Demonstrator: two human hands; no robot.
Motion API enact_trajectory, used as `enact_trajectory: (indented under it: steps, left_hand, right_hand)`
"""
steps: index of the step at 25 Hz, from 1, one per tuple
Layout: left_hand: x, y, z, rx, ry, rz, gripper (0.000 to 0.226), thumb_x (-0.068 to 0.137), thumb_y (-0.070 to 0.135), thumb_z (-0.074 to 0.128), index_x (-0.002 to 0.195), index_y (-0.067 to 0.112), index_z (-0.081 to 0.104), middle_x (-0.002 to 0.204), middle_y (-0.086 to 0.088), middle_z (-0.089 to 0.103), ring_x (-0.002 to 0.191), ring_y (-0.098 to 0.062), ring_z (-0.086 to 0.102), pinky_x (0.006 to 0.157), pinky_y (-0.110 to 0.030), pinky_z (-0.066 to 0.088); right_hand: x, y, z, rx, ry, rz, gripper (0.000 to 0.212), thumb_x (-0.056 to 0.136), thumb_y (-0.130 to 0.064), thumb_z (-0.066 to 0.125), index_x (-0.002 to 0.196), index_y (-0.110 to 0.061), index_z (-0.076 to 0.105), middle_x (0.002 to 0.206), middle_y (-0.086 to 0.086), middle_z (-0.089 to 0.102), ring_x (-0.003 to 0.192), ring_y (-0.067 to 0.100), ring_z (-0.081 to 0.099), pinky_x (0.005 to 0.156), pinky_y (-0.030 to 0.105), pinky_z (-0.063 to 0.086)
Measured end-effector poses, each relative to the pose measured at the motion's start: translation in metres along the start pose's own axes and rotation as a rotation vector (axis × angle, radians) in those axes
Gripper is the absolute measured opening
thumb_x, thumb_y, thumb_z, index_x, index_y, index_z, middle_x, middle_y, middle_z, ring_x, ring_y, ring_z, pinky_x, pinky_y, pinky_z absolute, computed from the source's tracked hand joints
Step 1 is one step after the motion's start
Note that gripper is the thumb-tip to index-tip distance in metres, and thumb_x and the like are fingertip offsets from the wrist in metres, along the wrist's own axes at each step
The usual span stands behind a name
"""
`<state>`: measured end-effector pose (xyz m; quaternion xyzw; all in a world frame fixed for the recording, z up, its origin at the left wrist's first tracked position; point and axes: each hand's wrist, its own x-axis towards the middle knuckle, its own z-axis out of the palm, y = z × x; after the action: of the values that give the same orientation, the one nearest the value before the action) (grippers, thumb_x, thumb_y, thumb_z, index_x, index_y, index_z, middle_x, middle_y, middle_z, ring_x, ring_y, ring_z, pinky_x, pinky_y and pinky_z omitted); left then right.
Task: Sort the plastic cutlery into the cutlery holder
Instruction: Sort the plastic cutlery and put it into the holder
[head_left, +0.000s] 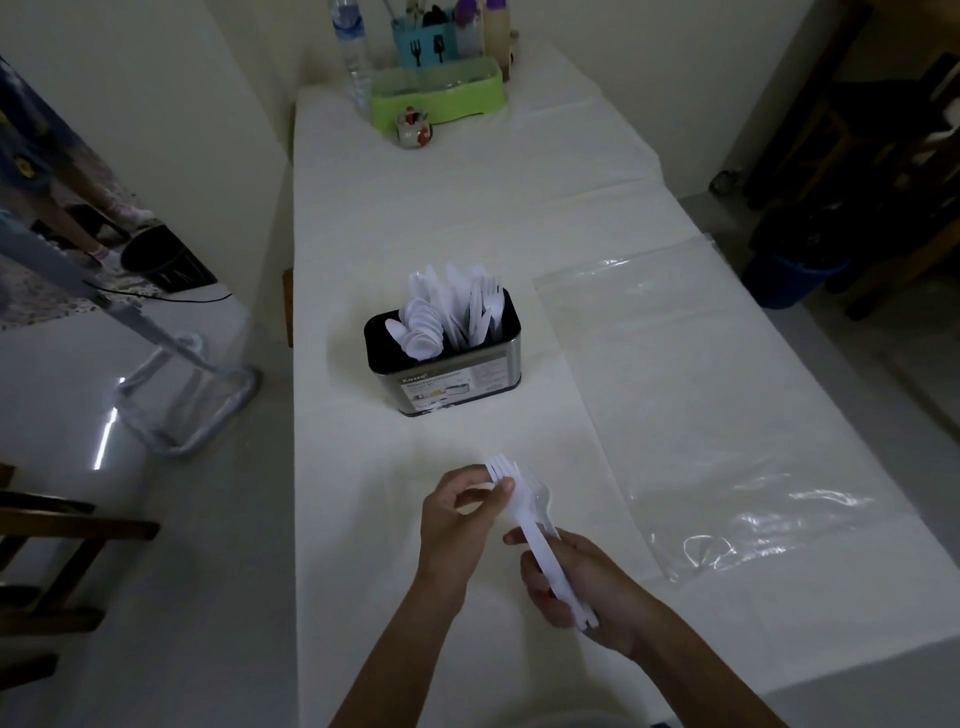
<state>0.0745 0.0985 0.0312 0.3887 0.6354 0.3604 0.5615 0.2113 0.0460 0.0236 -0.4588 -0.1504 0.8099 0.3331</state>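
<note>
Right hand (576, 587): my fingers were curled round the handle ends of a small bundle of white plastic forks (530, 519), gripping them firmly. The tines pointed away from me and a little to the left. I could not count the forks in the bundle.

Left hand (457, 514): my thumb and fingertips pinched the tine end of the same bundle, and the other fingers were curled in.

The cutlery holder (447, 374), steel with a black rim and a label on its near face, stood upright on the table (415, 208), farther off than my hands and well apart from them. Nothing lay between the holder and the forks. White spoons (421, 327) stood bowls-up in its left part. White knives and forks (475, 306) stood in its right part. I could not see the dividers inside.

A clear plastic sheet (701, 415) lay flat on the white cloth to the right of the holder and of my hands. At the far end of the table were a green tray (441, 96), a water bottle (353, 52), a teal utensil pot (421, 47) and a small jar (414, 127). A metal stand (197, 410) stood on the floor to the left and a blue bin (789, 280) to the right.

Pose: both bare forearms came in from the near edge. The hands were held above the cloth, left farther than right, with the bundle spanning the gap between them.
</note>
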Motion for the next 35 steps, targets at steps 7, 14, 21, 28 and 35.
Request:
enact_trajectory:
  steps: [7,14,21,28,35]
  left_hand:
    - [-0.005,0.006,0.001,0.043,-0.087,0.116,0.023,0.080,0.009,0.071,0.098,0.020,0.062,0.093,0.000,0.071,0.068,-0.012,0.065,0.054,-0.020,0.051]
    - [-0.001,0.015,-0.005,0.169,-0.403,0.159,0.028,0.095,0.021,0.052,0.122,0.027,0.054,0.078,0.002,0.057,0.057,-0.011,0.049,0.050,-0.022,0.044]
    - [0.011,0.023,-0.008,0.153,-0.382,0.161,0.018,0.083,0.028,0.062,0.097,0.018,0.062,0.082,-0.004,0.062,0.073,-0.014,0.060,0.062,-0.031,0.050]
    - [0.026,0.043,-0.010,0.199,-0.388,0.247,0.008,0.084,0.013,0.068,0.090,0.018,0.067,0.070,0.005,0.064,0.062,-0.007,0.058,0.051,-0.019,0.044]
    - [0.043,0.077,-0.016,0.179,-0.389,0.295,0.008,0.080,0.009,0.071,0.086,0.013,0.068,0.068,-0.001,0.062,0.058,-0.007,0.055,0.050,-0.018,0.045]
  right_hand:
    - [-0.008,0.000,-0.001,-0.018,-0.102,-0.029,0.032,0.088,-0.048,0.051,0.077,-0.018,0.049,0.054,-0.003,0.020,0.036,0.005,0.019,0.035,0.016,0.018]
    - [-0.017,-0.011,0.008,-0.257,-0.113,-0.040,0.040,0.096,-0.036,0.049,0.056,-0.030,0.051,0.052,-0.003,0.022,0.040,0.009,0.018,0.040,0.021,0.018]
    - [-0.016,-0.025,0.012,-0.613,-0.063,-0.146,0.024,0.098,-0.033,0.046,0.106,-0.013,0.055,0.081,0.001,0.066,0.076,0.018,0.062,0.075,0.028,0.052]
    - [-0.005,-0.056,0.024,-0.999,-0.035,-0.140,0.025,0.097,-0.034,0.047,0.101,-0.016,0.063,0.094,-0.008,0.061,0.081,0.001,0.052,0.071,0.007,0.039]
    - [0.011,-0.089,0.030,-1.043,-0.090,-0.189,0.018,0.095,-0.024,0.053,0.080,-0.020,0.062,0.050,-0.023,0.053,0.046,-0.007,0.047,0.049,0.004,0.033]
